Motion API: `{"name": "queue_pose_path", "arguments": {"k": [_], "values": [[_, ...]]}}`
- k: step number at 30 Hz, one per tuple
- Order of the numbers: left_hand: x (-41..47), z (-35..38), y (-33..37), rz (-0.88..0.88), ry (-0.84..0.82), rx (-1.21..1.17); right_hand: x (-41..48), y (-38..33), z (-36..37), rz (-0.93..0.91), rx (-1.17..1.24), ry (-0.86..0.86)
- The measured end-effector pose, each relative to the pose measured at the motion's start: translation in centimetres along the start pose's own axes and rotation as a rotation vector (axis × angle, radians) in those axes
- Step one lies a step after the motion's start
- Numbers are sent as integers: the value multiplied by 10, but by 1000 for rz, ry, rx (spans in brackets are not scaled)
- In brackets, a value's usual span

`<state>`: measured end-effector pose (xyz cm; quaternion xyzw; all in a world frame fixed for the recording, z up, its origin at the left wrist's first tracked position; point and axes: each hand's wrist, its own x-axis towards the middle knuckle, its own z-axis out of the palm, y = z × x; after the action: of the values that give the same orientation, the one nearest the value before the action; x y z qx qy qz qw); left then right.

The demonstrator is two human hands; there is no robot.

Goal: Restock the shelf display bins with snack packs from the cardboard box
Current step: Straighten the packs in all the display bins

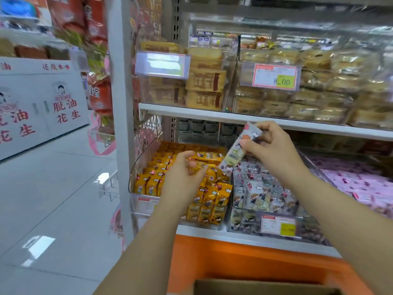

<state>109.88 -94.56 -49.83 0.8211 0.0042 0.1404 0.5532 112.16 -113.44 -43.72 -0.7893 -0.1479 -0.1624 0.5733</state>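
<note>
Your right hand [274, 150] sits just to the two o'clock side of the view's centre. Its thumb and curled fingers pinch a grey snack pack [239, 153] by its upper half. The pack hangs tilted, top toward one o'clock and bottom toward seven, above the line where two clear bins meet on the lower shelf.

Your left hand [185, 173] is at about eight o'clock from the pack, close to its lower end. Its fingers are loosely curled over the yellow-pack bin [142, 160] (motion blur hides whether they grip one of the yellow packs [214, 194] or only hover, so I cannot tell).

The grey-pack bin [244, 225] stands at three o'clock of the yellow one, side by side with it, and holds packs matching the one you hold. Further toward three o'clock lies a bin of pink packs [361, 184].

At six o'clock, at the bottom edge of the view, the top of the cardboard box [255, 287] shows in front of the shelving's orange base [234, 258]. Its contents are out of sight.

At twelve o'clock the upper shelf [212, 116] carries clear bins of wrapped pastries [319, 81] with a price tag [275, 76] on the front. At nine o'clock you have glossy floor tiles [53, 199] and a white display [32, 107] with red characters.
</note>
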Motion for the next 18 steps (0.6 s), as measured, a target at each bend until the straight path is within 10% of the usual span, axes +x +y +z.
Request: {"name": "queue_pose_path", "arguments": {"k": [5, 18], "values": [[4, 12, -12, 68, -61, 481, -6, 16, -16, -78, -344, -112], [6, 3, -29, 110, 46, 467, -6, 31, -9, -60, -1075, -564]]}}
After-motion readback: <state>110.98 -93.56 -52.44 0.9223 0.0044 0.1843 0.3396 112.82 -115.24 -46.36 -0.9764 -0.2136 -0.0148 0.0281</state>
